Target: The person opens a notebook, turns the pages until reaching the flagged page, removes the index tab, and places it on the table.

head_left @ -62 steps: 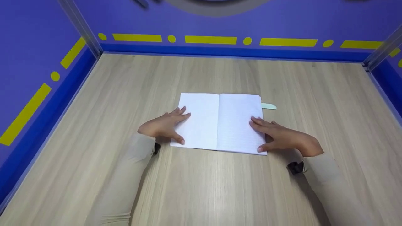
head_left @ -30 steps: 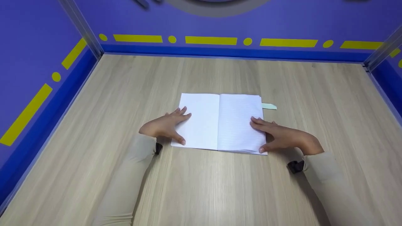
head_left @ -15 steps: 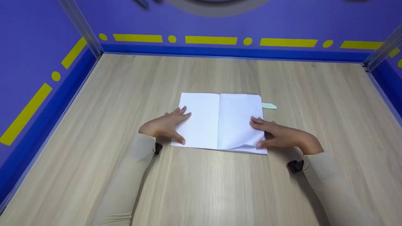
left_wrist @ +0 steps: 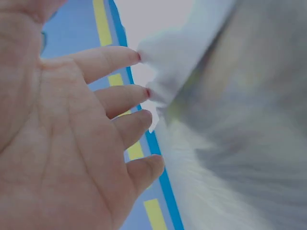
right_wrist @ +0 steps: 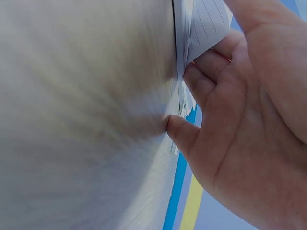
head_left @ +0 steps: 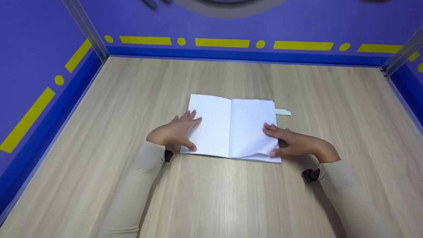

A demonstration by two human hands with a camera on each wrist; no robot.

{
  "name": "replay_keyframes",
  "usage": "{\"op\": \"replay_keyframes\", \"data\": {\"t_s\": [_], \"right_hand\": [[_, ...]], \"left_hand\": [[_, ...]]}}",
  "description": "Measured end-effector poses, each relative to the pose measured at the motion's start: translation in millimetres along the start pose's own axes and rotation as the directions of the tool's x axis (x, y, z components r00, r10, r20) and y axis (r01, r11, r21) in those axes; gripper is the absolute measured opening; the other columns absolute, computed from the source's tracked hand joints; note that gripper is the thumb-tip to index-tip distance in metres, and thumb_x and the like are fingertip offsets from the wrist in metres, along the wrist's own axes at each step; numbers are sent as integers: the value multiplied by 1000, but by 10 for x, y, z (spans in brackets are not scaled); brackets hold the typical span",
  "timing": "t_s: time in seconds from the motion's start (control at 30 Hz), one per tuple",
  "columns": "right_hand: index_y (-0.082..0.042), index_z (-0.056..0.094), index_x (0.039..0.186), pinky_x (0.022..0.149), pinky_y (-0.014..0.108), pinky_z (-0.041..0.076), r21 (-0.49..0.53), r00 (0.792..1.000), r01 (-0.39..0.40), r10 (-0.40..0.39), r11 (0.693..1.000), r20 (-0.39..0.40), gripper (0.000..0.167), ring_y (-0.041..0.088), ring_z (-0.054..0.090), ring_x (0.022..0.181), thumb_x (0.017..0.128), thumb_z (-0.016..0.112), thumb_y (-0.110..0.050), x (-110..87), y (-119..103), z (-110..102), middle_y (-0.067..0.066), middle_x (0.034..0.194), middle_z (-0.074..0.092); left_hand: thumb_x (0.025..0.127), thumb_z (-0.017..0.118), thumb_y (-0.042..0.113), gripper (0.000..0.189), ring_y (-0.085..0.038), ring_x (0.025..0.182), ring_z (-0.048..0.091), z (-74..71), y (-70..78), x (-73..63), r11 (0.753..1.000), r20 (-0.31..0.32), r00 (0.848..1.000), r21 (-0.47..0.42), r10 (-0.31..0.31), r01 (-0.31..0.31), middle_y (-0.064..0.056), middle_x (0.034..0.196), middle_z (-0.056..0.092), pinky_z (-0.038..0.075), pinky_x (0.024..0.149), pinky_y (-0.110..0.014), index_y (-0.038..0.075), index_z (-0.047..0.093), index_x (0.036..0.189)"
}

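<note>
Notebook [head_left: 228, 129] open on desk [head_left: 211, 198]; its left half just lifted, amount unclear, so page handling seems under way. Left hand [head_left: 175, 131] spread on its left edge, right hand [head_left: 295, 142] spread on its right.

Head camera looks forward and down on a notebook [head_left: 213, 129] shared by close-up wrist views of left hand [left_wrist: 62, 134], right hand [right_wrist: 240, 124].

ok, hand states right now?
Left hand: open, fingers touching the left page.
Right hand: on the right page, thumb at its raised lower edge; open or pinching, can't tell.
</note>
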State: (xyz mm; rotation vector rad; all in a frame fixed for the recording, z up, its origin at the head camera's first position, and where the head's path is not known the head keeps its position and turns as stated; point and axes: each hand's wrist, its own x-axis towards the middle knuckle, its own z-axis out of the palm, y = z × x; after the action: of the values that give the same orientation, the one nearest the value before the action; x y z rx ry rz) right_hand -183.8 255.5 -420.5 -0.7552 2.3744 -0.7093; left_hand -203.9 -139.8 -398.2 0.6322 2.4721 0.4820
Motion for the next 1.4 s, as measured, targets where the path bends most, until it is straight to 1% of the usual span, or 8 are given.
{"op": "replay_keyframes", "data": {"t_s": [0.23,0.43,0.53,0.77,0.93,1.0,1.13,1.4], "right_hand": [[-5,18,153,114,64,1,9,1000,28,-28,1000,-4,88,39,1,148,88,67,-39,1,5,2,16,161,7],[-2,20,152,113,66,2,20,999,51,-50,999,-18,86,42,2,147,88,68,-35,-10,-3,-3,20,160,8],[-3,19,152,112,67,1,18,999,47,-46,999,-21,87,42,2,147,88,68,-35,-13,-2,-3,20,160,8],[-4,19,152,112,67,0,18,999,32,-32,999,-18,87,41,2,147,88,67,-36,-12,-12,-10,19,160,7],[-6,19,153,113,67,1,12,1000,27,-27,1000,-16,87,41,2,147,88,67,-37,-3,3,2,18,161,8],[-6,19,153,112,68,1,7,999,29,-29,1000,-17,86,42,2,147,88,67,-37,1,8,7,19,161,8],[-6,20,153,112,67,2,2,999,31,-31,1000,-21,85,42,3,147,89,66,-38,-2,1,5,18,161,9],[-4,24,152,108,72,1,24,998,57,-56,998,-34,80,43,5,147,90,65,-36,0,-2,12,20,160,12]], "left_hand": [[82,75,36,91,-27,150,-2,19,147,-11,996,-64,994,20,92,-90,-10,162,5,2,121,-48,15,22,154],[86,70,36,77,-23,149,17,78,316,16,984,-149,973,57,178,-171,-6,160,21,11,121,-43,17,33,151],[88,68,39,72,-22,145,28,133,433,57,971,-202,952,100,232,-215,-7,157,31,19,120,-40,14,38,149],[90,64,44,65,-20,133,46,354,687,189,939,-328,881,165,340,-301,-5,144,51,38,110,-37,12,46,144],[90,64,44,60,-18,126,53,488,838,280,918,-372,840,160,396,-362,-4,135,57,43,105,-35,11,52,139],[90,64,44,58,-17,123,54,523,894,307,912,-378,830,153,411,-382,-3,132,59,44,104,-33,11,53,137],[90,63,43,56,-14,121,55,565,1000,349,902,-371,824,112,428,-417,-2,129,60,44,103,-30,12,55,136],[90,66,39,53,-11,117,56,622,1149,458,887,-324,834,46,448,-459,-1,127,61,44,101,-25,11,56,134]]}}
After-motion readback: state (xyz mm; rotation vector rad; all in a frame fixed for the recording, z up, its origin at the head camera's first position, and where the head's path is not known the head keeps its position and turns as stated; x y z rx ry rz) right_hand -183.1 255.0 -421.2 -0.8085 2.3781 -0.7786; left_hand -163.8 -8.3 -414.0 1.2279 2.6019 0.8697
